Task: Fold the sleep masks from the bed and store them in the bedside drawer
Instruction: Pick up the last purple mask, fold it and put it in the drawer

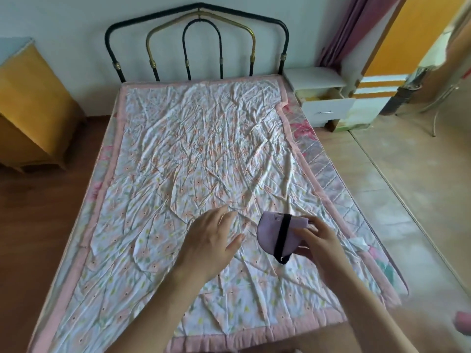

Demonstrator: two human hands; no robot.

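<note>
We see the bed (pixel 193 154) under a wrinkled floral sheet, and the bedside drawer (pixel 327 108) (pulled open) beside its head. Our left hand (pixel 211 240) hovers spread wide. Our right hand (pixel 318 238) pinches the folded lilac sleep mask (pixel 270 235) above the sheet.

Two bare forearms reached forward, hands near each other.

The left hand (pixel 211 240) was spread flat, palm down, fingers extended and loosely apart, thumb angled toward the right. The right hand (pixel 319 242) was curled, thumb and fingers pinched closed on the sleep mask (pixel 274 234); its fingertips were partly hidden, so the exact grip seemed uncertain.
</note>
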